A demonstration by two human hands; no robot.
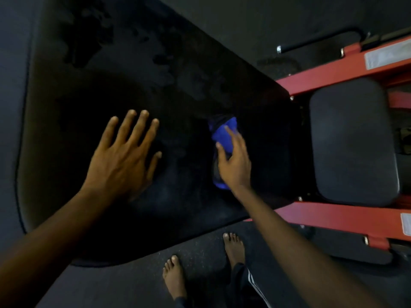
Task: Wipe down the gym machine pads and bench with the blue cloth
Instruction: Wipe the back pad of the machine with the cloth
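A large black bench pad (pixel 138 70) fills the left and middle of the head view; its far part carries patchy damp marks. My left hand (pixel 124 156) lies flat on the pad with fingers spread. My right hand (pixel 233 161) holds the bunched blue cloth (pixel 222 136) against the pad near its narrow right end, thumb and fingers wrapped round the cloth. Part of the cloth is hidden under my palm. To the right sits a smaller black seat pad (pixel 351 143).
A red steel frame (pixel 329 216) runs along both sides of the seat pad at right. A black handle bar (pixel 315 41) lies at the upper right. My bare feet (pixel 233 247) stand on the dark rubber floor (pixel 124 283) by the bench's near edge.
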